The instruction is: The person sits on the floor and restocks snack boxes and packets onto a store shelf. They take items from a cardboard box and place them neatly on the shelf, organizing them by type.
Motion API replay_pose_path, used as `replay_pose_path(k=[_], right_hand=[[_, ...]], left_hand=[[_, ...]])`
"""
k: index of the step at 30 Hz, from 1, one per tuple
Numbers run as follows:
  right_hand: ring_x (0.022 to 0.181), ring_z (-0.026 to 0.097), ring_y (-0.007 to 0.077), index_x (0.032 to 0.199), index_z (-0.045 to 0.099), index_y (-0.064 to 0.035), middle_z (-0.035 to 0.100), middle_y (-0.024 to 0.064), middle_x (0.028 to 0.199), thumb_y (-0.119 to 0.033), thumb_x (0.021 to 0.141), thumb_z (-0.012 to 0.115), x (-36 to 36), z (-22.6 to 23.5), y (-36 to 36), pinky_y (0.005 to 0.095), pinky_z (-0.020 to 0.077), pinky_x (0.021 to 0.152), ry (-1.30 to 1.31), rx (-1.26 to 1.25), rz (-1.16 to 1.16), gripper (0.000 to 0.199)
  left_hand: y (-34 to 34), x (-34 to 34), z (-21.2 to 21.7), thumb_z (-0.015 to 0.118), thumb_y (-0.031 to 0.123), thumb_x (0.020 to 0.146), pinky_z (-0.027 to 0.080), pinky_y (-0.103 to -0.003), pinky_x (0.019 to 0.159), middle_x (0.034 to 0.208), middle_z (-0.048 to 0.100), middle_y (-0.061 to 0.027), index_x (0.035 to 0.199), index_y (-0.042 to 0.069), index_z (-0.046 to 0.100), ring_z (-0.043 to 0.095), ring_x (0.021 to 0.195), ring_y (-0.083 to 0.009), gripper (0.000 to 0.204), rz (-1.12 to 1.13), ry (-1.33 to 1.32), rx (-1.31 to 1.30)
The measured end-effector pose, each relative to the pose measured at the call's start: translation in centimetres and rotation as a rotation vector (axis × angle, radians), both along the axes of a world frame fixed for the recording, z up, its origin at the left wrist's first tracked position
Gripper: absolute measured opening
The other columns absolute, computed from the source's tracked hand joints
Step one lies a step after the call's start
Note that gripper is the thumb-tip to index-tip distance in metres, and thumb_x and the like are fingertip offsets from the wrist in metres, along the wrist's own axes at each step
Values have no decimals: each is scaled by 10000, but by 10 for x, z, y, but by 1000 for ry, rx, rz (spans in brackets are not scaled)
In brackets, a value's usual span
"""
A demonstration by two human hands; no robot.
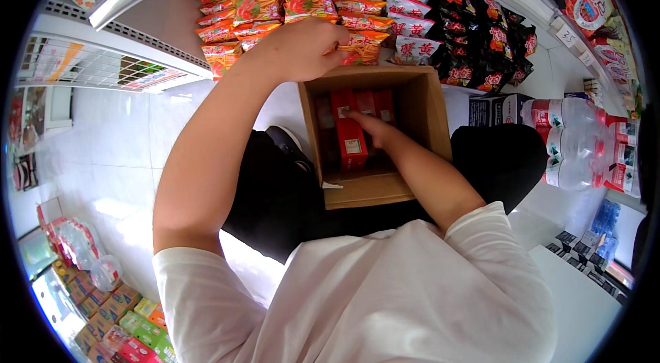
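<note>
A brown cardboard carton [421, 119] stands with its top open between my legs. Inside it lie several red boxes, one of them a long red box [348, 130] with a pale label. My right hand [371, 130] reaches into the carton, its fingers on that long box; part of the grip is hidden. My left hand [311, 50] is curled closed just beyond the carton's far edge, in front of the orange snack bags [254, 0] on the shelf. Whatever its fingers hold, if anything, is hidden.
White-and-pink bags [410, 19] and black snack bags [481, 40] fill the shelf to the right. Wrapped large bottles [570, 136] stand right of my knee. A wire-mesh rack [89, 64] is on the left, and stacked cartons [110, 311] lie at lower left.
</note>
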State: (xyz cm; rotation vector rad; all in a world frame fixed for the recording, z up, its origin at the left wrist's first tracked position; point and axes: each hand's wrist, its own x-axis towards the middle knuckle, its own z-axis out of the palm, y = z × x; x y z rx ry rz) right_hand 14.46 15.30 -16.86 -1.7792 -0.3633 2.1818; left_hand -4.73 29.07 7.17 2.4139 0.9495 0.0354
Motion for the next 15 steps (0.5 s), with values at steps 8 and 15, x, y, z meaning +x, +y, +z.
replay_pose_path(k=[8, 15], right_hand=[[979, 743, 280, 1273, 666, -103, 756, 111, 1155, -461, 921, 728, 9, 18, 7, 448, 598, 900, 393, -124, -74, 507], [879, 761, 229, 1233, 693, -110, 774, 104, 1091, -451, 925, 755, 18, 109, 22, 383, 625, 795, 268, -117, 164, 463]], left_hand=[[2, 1, -5, 601, 169, 936, 544, -457, 879, 1077, 720, -207, 1099, 21, 704, 700, 991, -363, 243, -18, 21, 8], [4, -2, -12, 594, 149, 935, 541, -457, 878, 1023, 723, -204, 1067, 13, 699, 698, 997, -363, 217, -32, -21, 6]])
